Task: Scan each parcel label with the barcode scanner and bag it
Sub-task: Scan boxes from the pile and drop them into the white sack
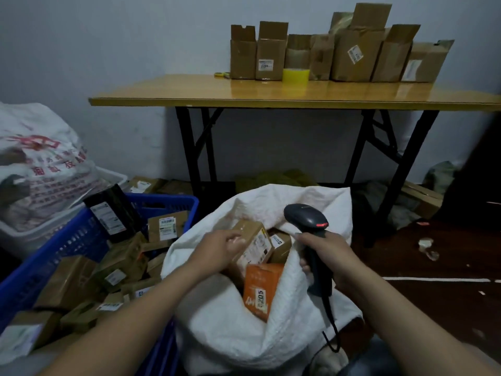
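A white woven sack [271, 332] stands open in front of me. Inside it lie several parcels, among them an orange box [261, 290] and a brown cardboard parcel [254, 246] with a label. My left hand [221, 246] is over the sack mouth and grips that brown parcel at its upper left corner. My right hand [324, 249] holds the handle of a dark grey barcode scanner [307, 218], whose head points left over the sack. The scanner's cable hangs down the sack's right side.
A blue plastic crate [67, 240] full of labelled parcels sits at my left, with a printed white bag [40, 158] in a white tub behind it. A folding table [271, 96] ahead carries opened cardboard boxes [339, 50] and a yellow tape roll [296, 75]. Dark floor lies to the right.
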